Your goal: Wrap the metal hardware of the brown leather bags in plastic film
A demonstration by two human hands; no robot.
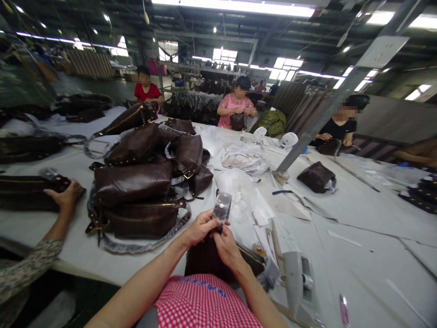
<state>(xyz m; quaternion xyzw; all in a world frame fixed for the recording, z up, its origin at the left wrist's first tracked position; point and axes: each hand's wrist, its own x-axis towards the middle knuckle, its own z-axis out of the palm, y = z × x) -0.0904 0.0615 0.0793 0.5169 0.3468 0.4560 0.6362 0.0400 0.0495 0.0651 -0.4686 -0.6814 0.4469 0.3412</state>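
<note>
My left hand [202, 228] pinches a dark bag strap [222, 205] wrapped in clear plastic, with a round gold stud showing near its raised end. Just below, my right hand [226, 246] is closed on the lower part of the same strap. Under both hands a dark brown leather bag [201, 260] with a gold zipper rests at the table edge, against a red checked apron [205, 300]. My forearms and hands cover part of that bag. Left of my hands lies a brown handbag [143, 220] with its wrapped strap curving around it.
More brown bags [133, 180] are piled on the white table [368, 255]. At left, a co-worker's hand [66, 198] touches another bag. Plastic sheets [244, 159], a tape dispenser [302, 287], a pink pen [344, 310] and a slanted metal post [317, 123] stand or lie rightward. Several people work across the table.
</note>
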